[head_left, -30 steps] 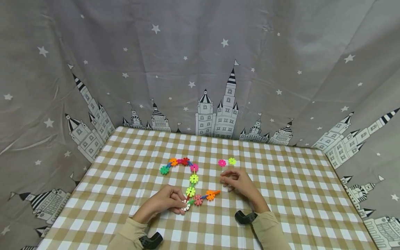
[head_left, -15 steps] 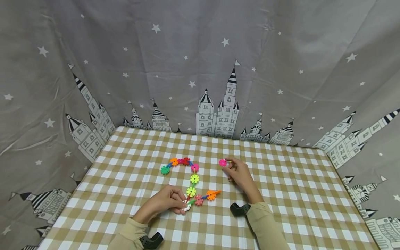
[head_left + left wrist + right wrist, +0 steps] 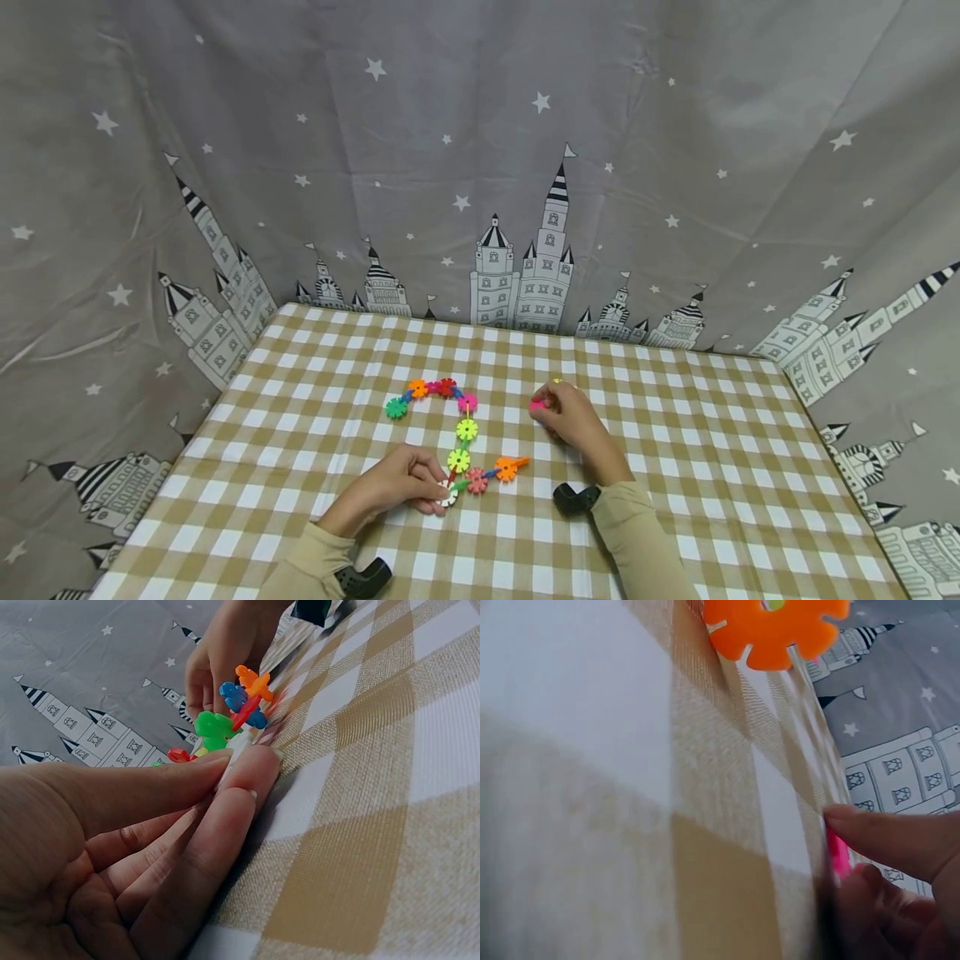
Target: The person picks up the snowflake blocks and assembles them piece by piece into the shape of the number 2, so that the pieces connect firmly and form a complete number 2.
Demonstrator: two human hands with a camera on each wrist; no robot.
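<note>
In the head view my left hand (image 3: 403, 477) pinches a white snowflake disc (image 3: 450, 497) between thumb and fingers, low over the cloth. That disc is one end of a linked chain of coloured discs; a red and a green piece (image 3: 215, 729) join onto it. A side branch runs through a salmon disc (image 3: 476, 480) to an orange disc (image 3: 507, 468). To the right, my right hand (image 3: 572, 417) pinches a loose pink snowflake disc (image 3: 838, 853), mostly covered by the fingers. A yellow disc (image 3: 557, 381) peeks out behind that hand.
The chain climbs through two yellow-green discs (image 3: 467, 429) and bends left to a green disc (image 3: 396, 407). Everything rests on a checked tablecloth (image 3: 712, 467). Behind the table's far edge hangs a grey curtain (image 3: 420, 117) with castles and stars.
My right hand has reached forward to the loose discs, taken hold of the pink one and drawn it slightly nearer. My left hand keeps its place on the white disc.
</note>
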